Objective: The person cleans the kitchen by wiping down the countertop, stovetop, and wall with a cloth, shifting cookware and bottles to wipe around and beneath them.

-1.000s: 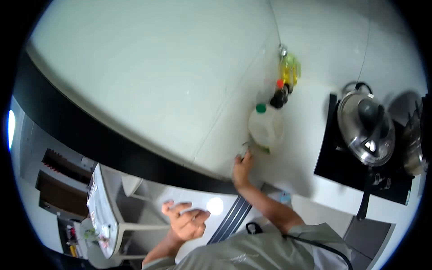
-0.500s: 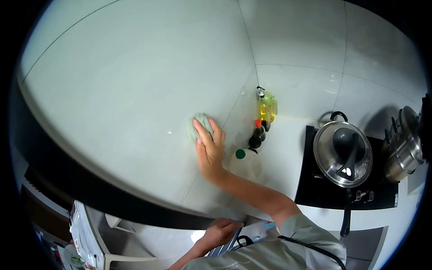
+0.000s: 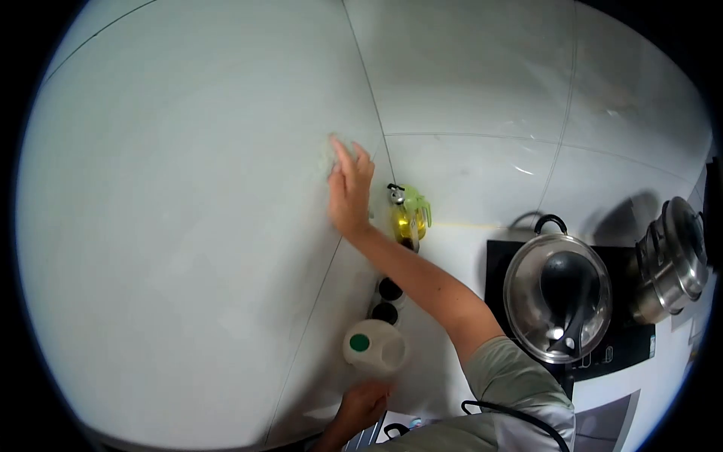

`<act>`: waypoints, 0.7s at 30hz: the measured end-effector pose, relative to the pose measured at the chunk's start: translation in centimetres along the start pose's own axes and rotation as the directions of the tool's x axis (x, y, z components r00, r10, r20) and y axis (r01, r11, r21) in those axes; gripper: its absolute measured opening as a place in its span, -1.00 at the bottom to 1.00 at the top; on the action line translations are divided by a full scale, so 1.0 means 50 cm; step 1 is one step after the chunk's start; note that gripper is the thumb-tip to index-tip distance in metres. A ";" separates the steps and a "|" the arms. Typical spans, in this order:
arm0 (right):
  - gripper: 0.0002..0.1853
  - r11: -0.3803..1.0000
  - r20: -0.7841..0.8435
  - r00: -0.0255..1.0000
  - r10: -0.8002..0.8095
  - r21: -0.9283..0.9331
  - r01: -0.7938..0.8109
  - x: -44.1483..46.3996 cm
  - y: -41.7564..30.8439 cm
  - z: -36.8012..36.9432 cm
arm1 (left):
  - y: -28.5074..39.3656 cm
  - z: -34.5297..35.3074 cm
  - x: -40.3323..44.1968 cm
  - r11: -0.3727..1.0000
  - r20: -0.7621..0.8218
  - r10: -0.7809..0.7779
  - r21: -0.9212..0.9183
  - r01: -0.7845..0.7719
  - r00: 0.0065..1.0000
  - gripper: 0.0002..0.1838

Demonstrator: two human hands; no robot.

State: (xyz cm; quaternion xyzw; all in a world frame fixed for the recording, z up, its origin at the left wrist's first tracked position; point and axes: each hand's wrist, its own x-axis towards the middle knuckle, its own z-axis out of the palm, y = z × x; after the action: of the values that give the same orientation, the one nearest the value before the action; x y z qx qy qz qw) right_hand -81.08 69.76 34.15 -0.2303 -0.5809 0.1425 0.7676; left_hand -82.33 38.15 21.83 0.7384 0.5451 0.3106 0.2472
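My right hand [image 3: 351, 188] is pressed to the white tiled wall [image 3: 203, 226] at the left, fingers bent over a fuzzy pale green cloth [image 3: 325, 158]. The cloth is blurred and hardly stands out from the wall. Below, my left hand [image 3: 363, 405] is at the counter's near end, just under a translucent plastic jug [image 3: 384, 354] with a green cap. Its fingers are smeared, so I cannot make out whether they grip anything. Beside my right forearm stand yellow oil bottles [image 3: 407, 218], one with a pump top, and black-lidded jars [image 3: 390, 289].
To the right, a lidded steel wok [image 3: 520, 294] sits on a black cooktop [image 3: 497, 260], a black spatula-like utensil [image 3: 576, 324] over its lid. Stacked steel pots [image 3: 666, 267] stand farther right. A white counter [image 3: 437, 361] runs between jug and cooktop.
My right hand has slid up the wall with the cloth. My left hand has shifted lower in view, close to the jug. The view has tilted, so the counter items appear lower and farther left.
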 end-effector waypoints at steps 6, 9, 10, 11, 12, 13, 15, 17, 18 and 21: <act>-0.56 0.934 -0.069 0.960 0.272 -0.223 -0.280 0.121 0.243 0.026 | -0.010 -0.003 -0.006 0.985 -0.018 -0.091 -0.150 0.087 0.996 -0.84; -0.56 0.850 -0.175 0.882 0.438 -0.241 -0.469 0.164 0.276 0.037 | -0.029 -0.002 -0.009 0.955 0.109 -0.099 -0.270 0.125 0.989 -0.83; -0.55 0.737 -0.219 0.767 0.603 -0.213 -0.641 0.175 0.268 0.045 | -0.028 -0.004 -0.010 0.943 0.171 -0.100 -0.298 0.148 0.980 -0.82; -0.55 0.744 -0.214 0.773 0.597 -0.214 -0.633 0.181 0.268 0.055 | -0.033 -0.006 -0.012 0.928 0.258 -0.159 -0.291 0.234 0.953 -0.80; -0.56 0.800 -0.196 0.820 0.538 -0.185 -0.570 0.186 0.257 0.057 | -0.034 -0.004 -0.014 0.911 0.302 -0.183 -0.306 0.277 0.936 -0.80; -0.56 0.852 -0.183 0.862 0.473 -0.156 -0.500 0.197 0.245 0.055 | -0.038 -0.001 -0.013 0.903 0.316 -0.193 -0.314 0.294 0.929 -0.79; -0.55 0.983 -0.140 0.990 0.033 -0.176 -0.058 0.216 0.147 0.074 | -0.043 0.008 -0.009 0.890 0.332 -0.205 -0.328 0.317 0.921 -0.78; -0.53 0.940 -0.031 0.969 -0.245 -0.251 0.230 0.228 -0.053 0.090 | -0.047 0.015 -0.005 0.876 0.353 -0.219 -0.339 0.343 0.910 -0.77; -0.54 0.919 0.032 0.926 -0.377 -0.111 0.378 0.200 -0.148 0.087 | -0.047 0.013 0.001 0.865 0.365 -0.232 -0.347 0.363 0.902 -0.77; -0.69 0.593 0.051 0.644 -0.763 0.451 0.667 0.044 -0.329 0.023 | -0.045 0.007 0.001 0.844 0.392 -0.268 -0.344 0.411 0.880 -0.76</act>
State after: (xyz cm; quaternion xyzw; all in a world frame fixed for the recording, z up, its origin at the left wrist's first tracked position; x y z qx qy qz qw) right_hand -82.37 57.01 44.77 0.2021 -0.6705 -0.0406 0.7127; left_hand -83.51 38.82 20.00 0.5994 0.5404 0.2429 0.5382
